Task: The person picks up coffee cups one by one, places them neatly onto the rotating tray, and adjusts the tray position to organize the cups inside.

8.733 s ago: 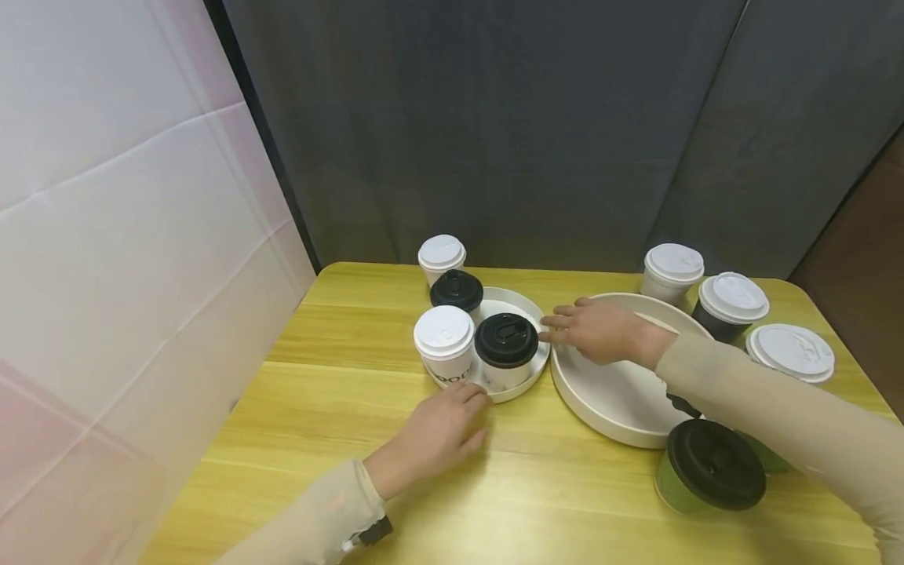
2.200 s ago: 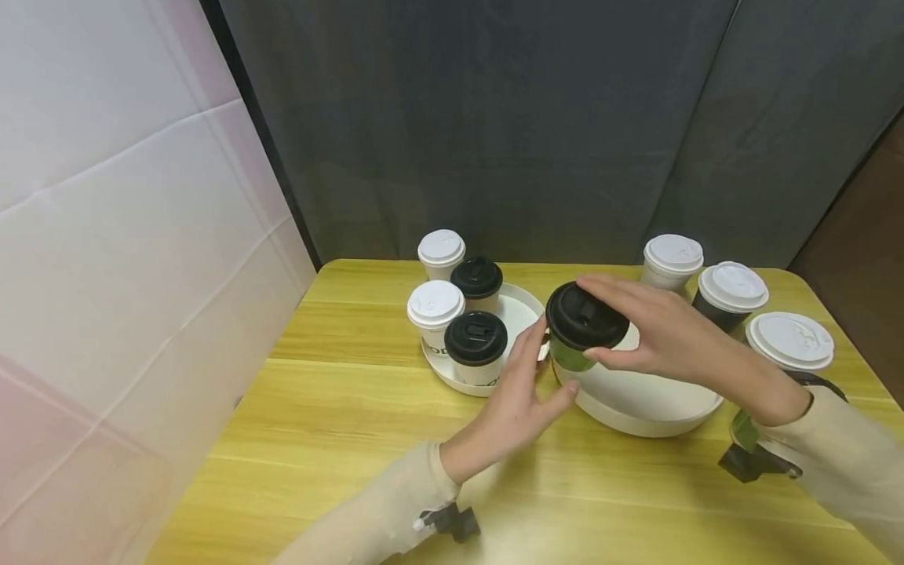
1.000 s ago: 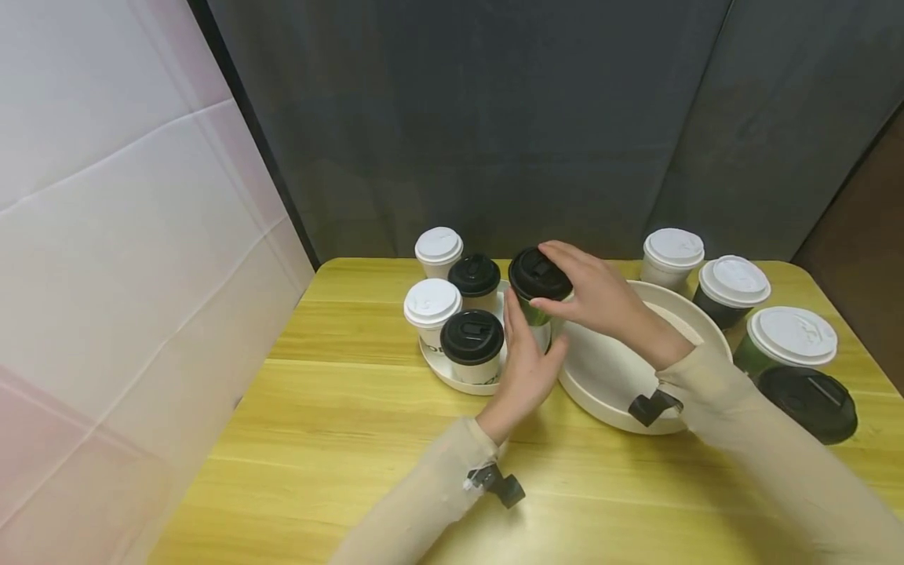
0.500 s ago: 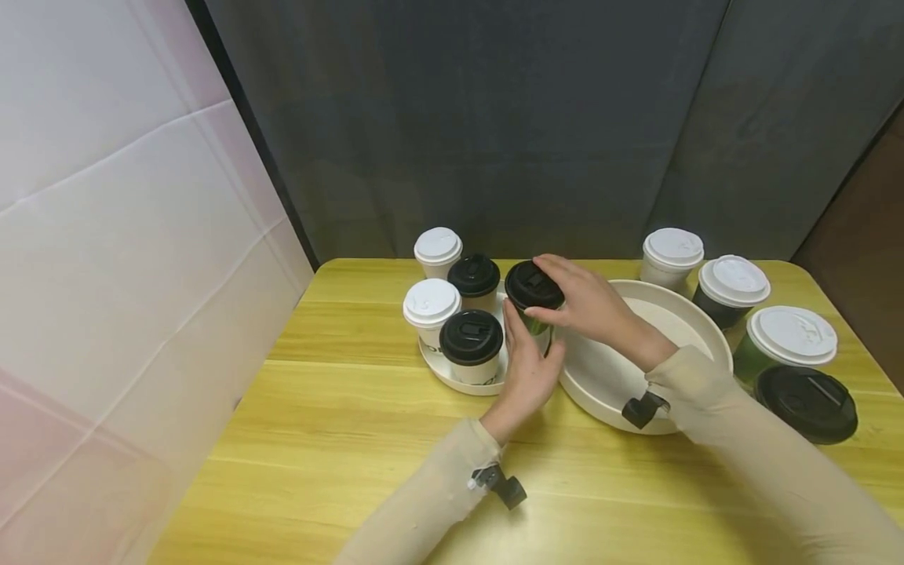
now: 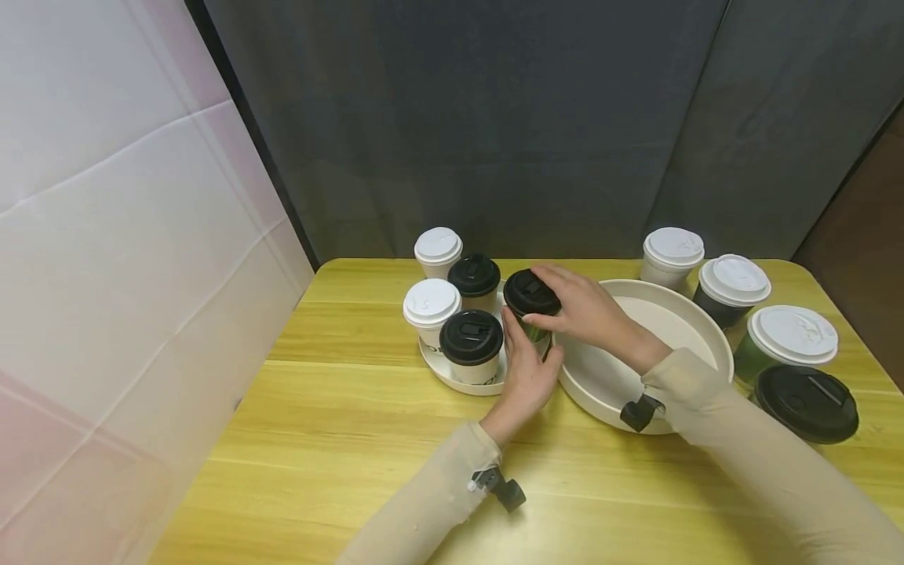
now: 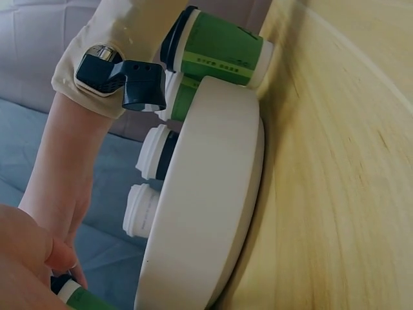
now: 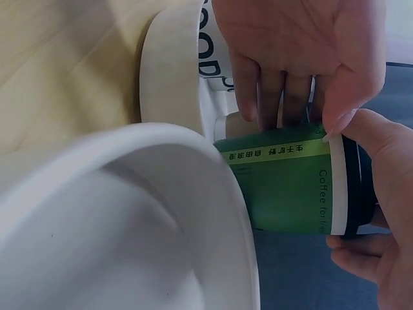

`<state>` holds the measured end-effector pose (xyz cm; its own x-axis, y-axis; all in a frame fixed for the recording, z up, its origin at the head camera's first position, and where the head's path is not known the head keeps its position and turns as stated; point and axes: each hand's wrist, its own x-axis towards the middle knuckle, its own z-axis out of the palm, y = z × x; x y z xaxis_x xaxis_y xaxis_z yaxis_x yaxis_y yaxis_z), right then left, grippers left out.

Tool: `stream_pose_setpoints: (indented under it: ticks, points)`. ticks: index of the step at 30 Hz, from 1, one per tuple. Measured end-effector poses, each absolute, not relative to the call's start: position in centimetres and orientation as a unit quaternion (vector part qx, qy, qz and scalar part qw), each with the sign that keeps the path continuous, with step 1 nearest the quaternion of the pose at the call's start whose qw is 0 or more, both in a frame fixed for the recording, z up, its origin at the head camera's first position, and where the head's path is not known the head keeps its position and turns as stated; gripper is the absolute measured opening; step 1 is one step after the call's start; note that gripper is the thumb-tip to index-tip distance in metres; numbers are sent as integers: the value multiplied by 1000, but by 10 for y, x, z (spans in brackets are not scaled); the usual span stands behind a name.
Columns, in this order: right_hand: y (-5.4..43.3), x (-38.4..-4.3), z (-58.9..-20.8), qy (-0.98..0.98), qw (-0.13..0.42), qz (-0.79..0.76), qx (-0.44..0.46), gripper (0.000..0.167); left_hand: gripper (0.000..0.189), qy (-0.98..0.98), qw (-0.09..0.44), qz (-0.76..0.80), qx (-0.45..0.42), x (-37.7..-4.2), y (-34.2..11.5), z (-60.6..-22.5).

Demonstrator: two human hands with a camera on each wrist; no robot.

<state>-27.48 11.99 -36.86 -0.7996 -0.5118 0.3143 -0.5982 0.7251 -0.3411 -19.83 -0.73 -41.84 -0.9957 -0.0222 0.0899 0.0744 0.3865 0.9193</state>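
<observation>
In the head view, my right hand (image 5: 586, 310) grips a green paper coffee cup (image 7: 284, 184) at its black lid (image 5: 531, 292). My left hand (image 5: 524, 380) holds the same cup from the front left, fingers along one side and thumb on the other. The cup is upright at the right part of the small white round tray (image 5: 452, 380). Close to its left on that tray stand a white cup with a black lid (image 5: 472, 337) and a white-lidded cup (image 5: 432, 304). Another black-lidded cup (image 5: 474, 276) is behind them. The right wrist view shows the green cup's base hidden by a larger tray's rim.
A larger white round tray (image 5: 600, 404) lies right of the small one, under my right forearm. Along the table's right side stand white-lidded cups (image 5: 733, 282) and a large black-lidded cup (image 5: 805, 404). One white-lidded cup (image 5: 438, 247) stands at the back left. A dark curtain hangs behind.
The green cup came from the right, over the larger tray, to the small tray and has lowered slightly in the last second. Both hands moved with it. The black-lidded cups on the tray shifted earlier.
</observation>
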Motion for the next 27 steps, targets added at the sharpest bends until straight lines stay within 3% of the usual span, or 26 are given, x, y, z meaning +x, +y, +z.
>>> stream_pose_setpoints:
  ticks: [27]
  points:
    - [116,-279,-374,-927,85,206,302,86,96,-820,29,-572,1,-199,-11,-422]
